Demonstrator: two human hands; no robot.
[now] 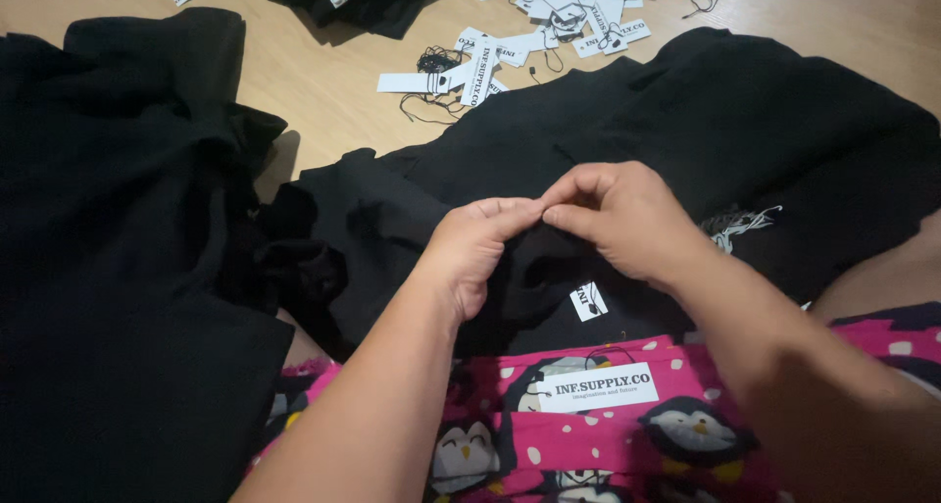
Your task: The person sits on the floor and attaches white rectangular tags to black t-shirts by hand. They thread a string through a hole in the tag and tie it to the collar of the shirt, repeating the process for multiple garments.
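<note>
Watching the head cam feed here, only one view, so here goes. Both hands are meeting at the middle of the frame: the left hand and the right hand are pinching fingertip to fingertip, thumbs and forefingers closed down tight on what looks like a bit of the black garment or a thin string on it. It's too small for me to tell which. The other fingers are curling loosely, not gripping anything.

The garment is spreading from the center out to the right edge, lying over the lap. A small white label is sitting on it just below the hands, and a bigger white tag is resting on the pink penguin-print fabric at the bottom.

Another black pile is filling the left side, and loose white tags are scattered on the wooden floor up top.

My take: doing this pinch well probably means keeping the cloth taut between both hands and working close to the fingertips.
</note>
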